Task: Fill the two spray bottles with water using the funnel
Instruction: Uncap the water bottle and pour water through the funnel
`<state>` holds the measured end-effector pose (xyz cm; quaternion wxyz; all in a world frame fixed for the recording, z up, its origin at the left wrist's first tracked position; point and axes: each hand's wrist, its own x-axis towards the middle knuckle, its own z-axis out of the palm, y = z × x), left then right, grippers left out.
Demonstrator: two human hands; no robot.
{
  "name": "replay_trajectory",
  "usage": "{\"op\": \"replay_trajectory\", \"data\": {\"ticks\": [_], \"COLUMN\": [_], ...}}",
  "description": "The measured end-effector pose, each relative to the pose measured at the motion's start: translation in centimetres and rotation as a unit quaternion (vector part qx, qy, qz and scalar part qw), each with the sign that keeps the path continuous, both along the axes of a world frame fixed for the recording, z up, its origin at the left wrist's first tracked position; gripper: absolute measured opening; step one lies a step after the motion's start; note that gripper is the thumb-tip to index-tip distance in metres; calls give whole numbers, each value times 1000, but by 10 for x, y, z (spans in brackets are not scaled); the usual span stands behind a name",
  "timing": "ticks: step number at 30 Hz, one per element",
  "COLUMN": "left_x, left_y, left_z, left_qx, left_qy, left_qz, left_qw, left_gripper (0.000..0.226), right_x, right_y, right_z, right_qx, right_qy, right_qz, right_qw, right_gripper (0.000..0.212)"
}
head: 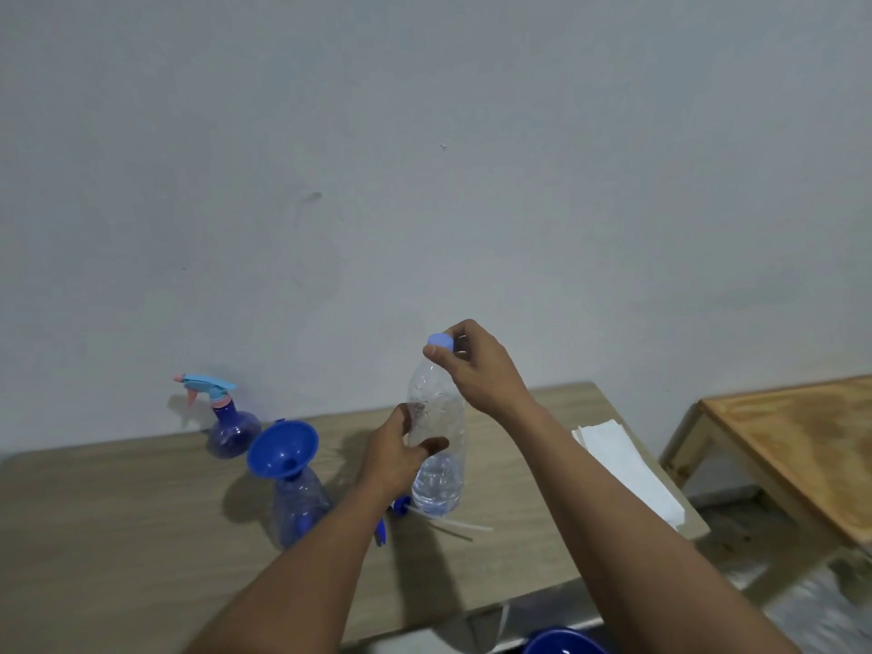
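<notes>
At ten o'clock on the light wooden table [118, 512] stands a translucent blue spray bottle with a light-blue and pink trigger head [226, 420]. Toward four o'clock of it, a second translucent blue spray bottle [299, 505] stands with a blue plastic funnel [282, 448] seated in its neck. At centre, the left hand [398, 453] wraps the middle of a clear plastic water bottle [435, 436], held upright and partly filled. At its twelve o'clock, the right hand [476, 365] pinches its pale blue cap [440, 342]. A white folded paper towel [627, 469] lies at three o'clock.
</notes>
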<state>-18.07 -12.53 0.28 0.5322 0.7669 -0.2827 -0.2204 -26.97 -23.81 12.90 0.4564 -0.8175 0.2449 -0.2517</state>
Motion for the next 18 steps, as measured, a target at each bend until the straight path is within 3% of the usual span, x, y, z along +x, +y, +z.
{"op": "replay_trajectory", "data": {"ticks": [5, 8, 13, 18], "left_x": [0, -1, -3, -5], "left_y": [-1, -3, -3, -3], "left_z": [-5, -5, -6, -7], "left_qx": [-7, -7, -11, -16], "left_qy": [1, -1, -1, -1], "left_qz": [5, 1, 5, 6], "left_qw": [1000, 1000, 1000, 1000], "left_gripper": [61, 63, 61, 60], "right_x": [2, 2, 2, 2], "right_y": [-7, -7, -11, -12], "right_z": [2, -1, -1, -3], "right_qx": [4, 21, 3, 32], "right_qy": [-4, -6, -9, -21], "right_qz": [55, 24, 52, 27], "right_qw": [998, 999, 999, 999], "right_gripper": [21, 33, 20, 27]}}
